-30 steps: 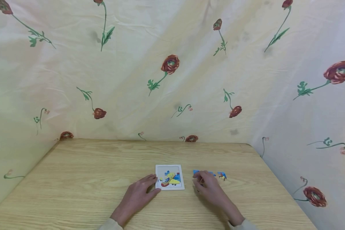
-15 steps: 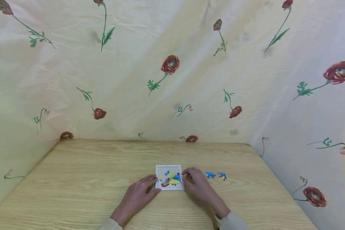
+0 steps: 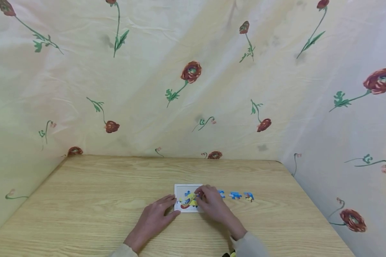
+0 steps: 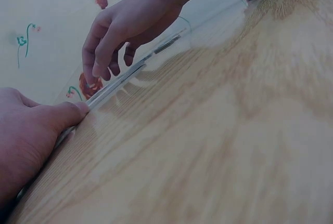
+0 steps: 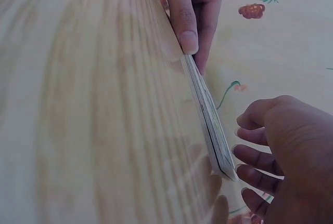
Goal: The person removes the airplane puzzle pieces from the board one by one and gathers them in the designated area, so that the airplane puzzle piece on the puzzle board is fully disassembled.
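The white-framed puzzle board [image 3: 188,185], with a yellow airplane picture partly filled in, lies flat on the table. My left hand [image 3: 154,217] rests at its left edge, the thumb by the near corner and the fingers farther up the side. Over the right part of the board is my right hand [image 3: 215,207], with bent fingers pointing down at the picture. Whether a piece is between those fingertips is hidden. In the right wrist view, the left thumb [image 5: 186,31] touches the board's edge, and the right hand [image 5: 296,156] is beside it.
Blue puzzle pieces [image 3: 235,195] lie in a row right of the board, the rightmost piece [image 3: 248,196] partly brown and yellow. Flower-patterned cloth [image 3: 141,89] stands behind and on both sides of the wooden table [image 3: 99,192]. A small dark and yellow object [image 3: 233,254] shows beside the right sleeve.
My right hand has moved left from the loose pieces to over the board, uncovering the piece nearest the board. My left hand and the board have stayed in place.
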The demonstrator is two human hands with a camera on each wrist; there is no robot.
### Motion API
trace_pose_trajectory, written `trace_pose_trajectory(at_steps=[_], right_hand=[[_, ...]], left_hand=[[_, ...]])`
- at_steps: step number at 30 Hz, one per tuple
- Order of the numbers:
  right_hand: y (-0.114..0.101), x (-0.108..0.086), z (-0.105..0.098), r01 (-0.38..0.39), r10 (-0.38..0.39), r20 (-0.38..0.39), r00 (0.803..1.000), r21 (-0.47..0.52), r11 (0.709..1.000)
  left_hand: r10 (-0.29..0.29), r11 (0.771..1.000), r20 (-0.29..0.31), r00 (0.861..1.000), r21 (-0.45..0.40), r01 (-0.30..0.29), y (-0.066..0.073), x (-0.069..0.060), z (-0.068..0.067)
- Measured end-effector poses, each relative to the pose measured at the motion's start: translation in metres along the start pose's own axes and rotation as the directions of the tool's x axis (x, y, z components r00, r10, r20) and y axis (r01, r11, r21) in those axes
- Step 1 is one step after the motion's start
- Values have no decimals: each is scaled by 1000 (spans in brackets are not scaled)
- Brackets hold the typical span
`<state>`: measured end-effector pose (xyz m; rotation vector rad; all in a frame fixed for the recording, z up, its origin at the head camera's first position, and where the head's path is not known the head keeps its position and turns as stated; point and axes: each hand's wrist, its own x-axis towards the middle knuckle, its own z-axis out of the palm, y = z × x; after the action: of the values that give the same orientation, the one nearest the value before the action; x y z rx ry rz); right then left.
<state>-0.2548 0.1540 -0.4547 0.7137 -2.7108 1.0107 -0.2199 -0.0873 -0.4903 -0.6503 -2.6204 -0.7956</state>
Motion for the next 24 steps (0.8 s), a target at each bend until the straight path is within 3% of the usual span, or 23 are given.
trace_pose_trajectory(at_steps=[11,19,24], right_hand=[[-6,9,9,-66,67,17,998,-52,997],[-10,13,15,-33,32,-7,999,-109,993],[-14,15,18,-61,59,-15,998,-150,987]], left_hand=[[-6,1000,13,1000,7,6,0,2,0],[5,1000,6,1000,2,-5,-2,2,1],[10,1000,2,1000,4,-10,-2,1,1]])
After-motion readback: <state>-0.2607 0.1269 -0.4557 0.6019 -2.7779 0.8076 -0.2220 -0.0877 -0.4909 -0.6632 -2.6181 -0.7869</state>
